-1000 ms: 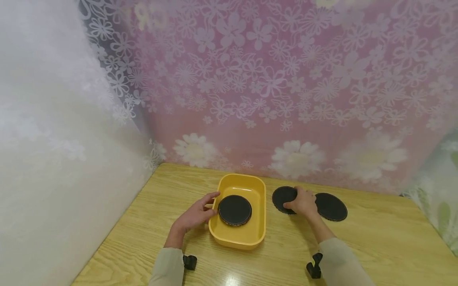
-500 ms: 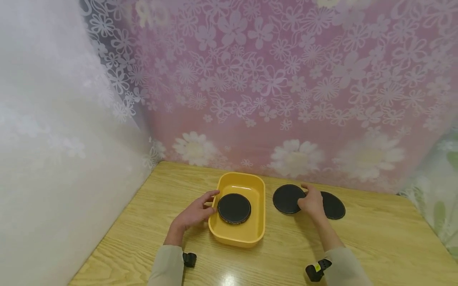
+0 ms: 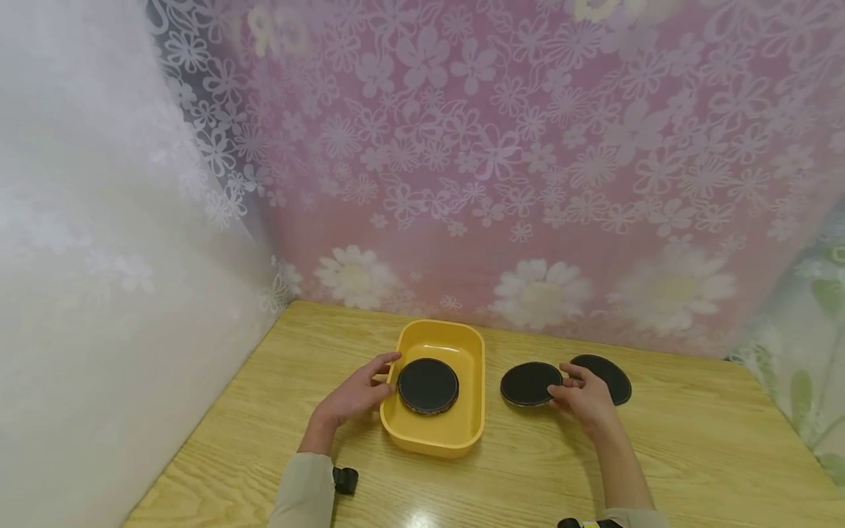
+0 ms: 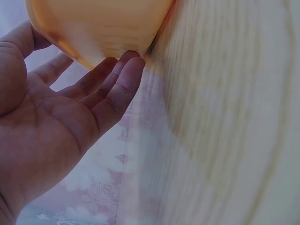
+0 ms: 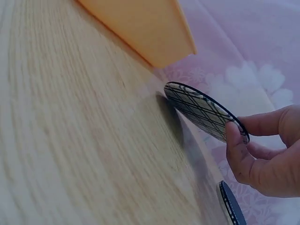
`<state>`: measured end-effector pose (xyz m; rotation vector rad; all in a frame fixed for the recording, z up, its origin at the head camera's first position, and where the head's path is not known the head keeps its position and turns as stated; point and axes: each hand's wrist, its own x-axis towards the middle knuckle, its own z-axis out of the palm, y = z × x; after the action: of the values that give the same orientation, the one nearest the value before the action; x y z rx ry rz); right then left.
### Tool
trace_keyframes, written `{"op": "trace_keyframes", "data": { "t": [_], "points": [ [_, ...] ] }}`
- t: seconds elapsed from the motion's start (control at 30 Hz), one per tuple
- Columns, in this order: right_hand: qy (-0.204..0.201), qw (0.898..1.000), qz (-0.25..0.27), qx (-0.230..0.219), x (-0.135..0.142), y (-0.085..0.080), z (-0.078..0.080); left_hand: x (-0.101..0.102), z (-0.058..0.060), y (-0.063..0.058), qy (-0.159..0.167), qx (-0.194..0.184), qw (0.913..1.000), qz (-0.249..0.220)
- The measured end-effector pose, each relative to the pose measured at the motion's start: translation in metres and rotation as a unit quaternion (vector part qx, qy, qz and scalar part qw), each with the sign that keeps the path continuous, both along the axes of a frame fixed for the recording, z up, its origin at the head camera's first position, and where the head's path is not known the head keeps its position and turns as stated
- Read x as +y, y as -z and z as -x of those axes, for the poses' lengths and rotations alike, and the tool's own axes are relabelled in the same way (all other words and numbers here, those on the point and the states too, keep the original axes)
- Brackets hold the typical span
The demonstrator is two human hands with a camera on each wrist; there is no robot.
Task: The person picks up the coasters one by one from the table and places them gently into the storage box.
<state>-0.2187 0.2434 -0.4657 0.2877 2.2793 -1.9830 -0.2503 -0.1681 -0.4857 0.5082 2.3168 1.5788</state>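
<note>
My left hand (image 3: 356,396) holds the left side of a yellow rectangular basin (image 3: 475,411). In the left wrist view, its fingers (image 4: 122,89) press the outer wall, with the thumb at the rim. A round black coaster (image 3: 428,386) lies inside the basin. To the right, my right hand (image 3: 587,396) pinches a second coaster (image 3: 528,383) by its right edge, thumb against fingers. This one is tilted and raised over the table, and its checked underside faces the right wrist camera. Partly behind the right hand, a third black coaster (image 3: 610,378) lies on the table.
The wood-grain table (image 3: 502,477) backs onto a pink flowered cloth (image 3: 462,183). Pale cloth (image 3: 119,293) hangs along the left side, and leafy cloth (image 3: 805,389) along the right.
The right hand has picked up the middle coaster by its edge and tilted it, drawing it slightly toward the person. The left hand keeps its place at the basin.
</note>
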Motion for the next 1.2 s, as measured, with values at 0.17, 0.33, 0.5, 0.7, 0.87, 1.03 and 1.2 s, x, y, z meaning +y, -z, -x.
{"op": "trace_keyframes", "data": {
  "t": [0.17, 0.33, 0.5, 0.7, 0.87, 1.03, 1.2],
  "points": [
    [0.015, 0.999, 0.042, -0.006, 0.0, 0.005, -0.01, 0.001, 0.002, 0.002, 0.002, -0.002, 1.0, 0.001],
    [0.027, 0.998, 0.063, -0.012, -0.001, 0.009, -0.016, 0.002, 0.001, 0.003, 0.001, -0.012, 0.9999, 0.001],
    [0.036, 0.995, 0.093, -0.016, 0.0, 0.011, -0.019, 0.0, 0.0, 0.002, 0.001, -0.011, 0.9999, -0.004],
    [0.019, 0.981, 0.19, -0.018, 0.005, 0.017, -0.022, -0.001, -0.003, 0.003, 0.01, -0.007, 0.9999, -0.009],
    [-0.018, 0.963, 0.267, -0.019, 0.007, 0.022, -0.021, -0.001, -0.004, 0.004, 0.008, -0.01, 0.9998, -0.013],
    [-0.044, 0.958, 0.284, 0.01, 0.004, 0.018, -0.02, 0.0, -0.004, 0.002, 0.009, -0.007, 0.9999, -0.012],
    [-0.063, 0.958, 0.277, 0.032, -0.001, 0.011, -0.016, 0.0, -0.002, -0.001, 0.008, -0.006, 0.9999, -0.007]
  ]
}}
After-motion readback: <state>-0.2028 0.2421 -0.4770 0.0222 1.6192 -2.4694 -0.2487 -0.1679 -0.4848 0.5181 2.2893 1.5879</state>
